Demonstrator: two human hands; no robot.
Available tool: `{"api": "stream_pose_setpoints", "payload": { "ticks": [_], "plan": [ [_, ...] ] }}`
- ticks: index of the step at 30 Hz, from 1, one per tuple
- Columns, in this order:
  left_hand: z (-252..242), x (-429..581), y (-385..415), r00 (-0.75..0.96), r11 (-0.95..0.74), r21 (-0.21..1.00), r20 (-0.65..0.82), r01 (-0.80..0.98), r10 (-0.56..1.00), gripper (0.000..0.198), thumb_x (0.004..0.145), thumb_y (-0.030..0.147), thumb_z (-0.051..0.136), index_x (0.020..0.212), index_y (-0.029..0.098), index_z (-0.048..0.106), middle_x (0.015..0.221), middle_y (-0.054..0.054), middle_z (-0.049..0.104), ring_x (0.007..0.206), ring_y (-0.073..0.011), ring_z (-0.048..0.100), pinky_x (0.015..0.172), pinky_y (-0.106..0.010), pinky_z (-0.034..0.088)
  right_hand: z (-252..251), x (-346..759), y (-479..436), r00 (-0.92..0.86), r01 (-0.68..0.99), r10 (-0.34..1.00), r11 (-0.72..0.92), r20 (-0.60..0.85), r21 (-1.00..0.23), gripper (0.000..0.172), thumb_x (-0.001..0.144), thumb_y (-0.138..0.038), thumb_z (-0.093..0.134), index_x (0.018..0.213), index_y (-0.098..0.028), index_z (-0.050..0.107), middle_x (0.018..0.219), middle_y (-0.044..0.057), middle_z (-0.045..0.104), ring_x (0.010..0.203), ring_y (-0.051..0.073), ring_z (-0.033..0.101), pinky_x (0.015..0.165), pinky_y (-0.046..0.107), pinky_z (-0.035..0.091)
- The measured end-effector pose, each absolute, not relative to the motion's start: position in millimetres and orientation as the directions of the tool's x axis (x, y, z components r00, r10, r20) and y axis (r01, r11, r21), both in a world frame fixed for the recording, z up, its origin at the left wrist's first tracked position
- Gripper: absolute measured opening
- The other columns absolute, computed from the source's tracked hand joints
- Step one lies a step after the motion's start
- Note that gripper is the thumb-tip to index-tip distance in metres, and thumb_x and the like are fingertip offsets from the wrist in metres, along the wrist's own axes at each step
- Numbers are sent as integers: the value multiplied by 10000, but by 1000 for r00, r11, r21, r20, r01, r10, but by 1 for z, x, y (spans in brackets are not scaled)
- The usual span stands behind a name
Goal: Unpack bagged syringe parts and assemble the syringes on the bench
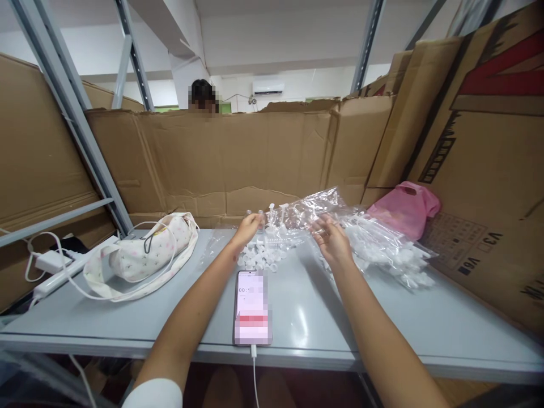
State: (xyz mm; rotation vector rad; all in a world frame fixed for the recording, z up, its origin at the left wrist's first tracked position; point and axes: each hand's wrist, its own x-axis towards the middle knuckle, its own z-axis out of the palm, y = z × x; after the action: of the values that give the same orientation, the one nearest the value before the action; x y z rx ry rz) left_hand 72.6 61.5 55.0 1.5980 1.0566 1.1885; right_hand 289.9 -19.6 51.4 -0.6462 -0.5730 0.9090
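Observation:
My left hand (250,228) is closed in a pinch beside small translucent plastic pieces; whether they are between its fingertips is hard to make out. Below it lies a heap of small white plastic caps (260,258). My right hand (334,241) has its fingers bent and apart, against a crinkled clear plastic bag (317,203). No firm grip on the bag shows. Between my hands, white plastic pieces (278,218) stand up by the bag. To the right of my right hand lies a fuller clear bag of white plastic parts (389,249).
A phone (251,303) with a charging cable lies near the table's front edge. On the left are a patterned fabric bag (151,255) and a power strip (76,275). A pink plastic bag (410,209) sits back right. Cardboard walls (238,153) enclose the table; a person's head shows beyond.

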Motion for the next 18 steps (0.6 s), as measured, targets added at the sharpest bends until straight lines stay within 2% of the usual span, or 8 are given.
{"api": "stream_pose_setpoints", "payload": {
  "ticks": [2,5,7,12,15,18],
  "plan": [
    [67,64,43,334,-181,983,181,-31,925,524,832,592,383,1073,166,569,976,-112,651,779,-176,631,702,-282,471,52,280,-23,396,-532,898,395,192,-749,174,740,-193,614,876,-234,515,755,-19,651,734,144,674,710,335,577],
    [78,48,18,426,-100,992,123,-76,896,668,758,721,345,1043,166,584,989,-125,650,743,-197,645,652,-297,489,51,259,-30,205,-507,956,287,210,-813,281,716,-197,644,946,-251,492,741,-24,659,693,161,677,684,354,576],
    [78,39,6,409,-103,993,115,-50,905,670,720,733,401,1002,154,587,957,-123,651,709,-190,647,623,-283,490,48,243,-36,75,-473,975,217,207,-854,338,714,-224,652,1001,-260,476,756,-17,669,683,173,680,670,362,572],
    [57,28,-4,260,-229,973,220,5,940,499,690,615,576,799,128,571,740,-68,629,546,-117,597,485,-202,420,34,213,-44,-207,-388,972,27,116,-921,427,708,-277,676,1082,-263,471,775,-3,678,638,165,670,639,337,549],
    [44,25,-1,238,-218,976,209,12,948,428,723,553,568,777,129,581,646,-39,604,487,-109,571,448,-210,402,28,210,-41,-163,-330,982,40,99,-943,329,704,-347,683,983,-234,551,754,-1,668,606,127,638,561,251,509],
    [37,24,2,214,-226,974,217,21,952,343,756,477,553,771,136,584,599,-19,595,445,-102,545,433,-219,391,24,217,-34,-15,-280,991,120,130,-952,273,646,-404,719,754,-182,600,667,0,637,570,105,596,521,210,469]
  ]
}}
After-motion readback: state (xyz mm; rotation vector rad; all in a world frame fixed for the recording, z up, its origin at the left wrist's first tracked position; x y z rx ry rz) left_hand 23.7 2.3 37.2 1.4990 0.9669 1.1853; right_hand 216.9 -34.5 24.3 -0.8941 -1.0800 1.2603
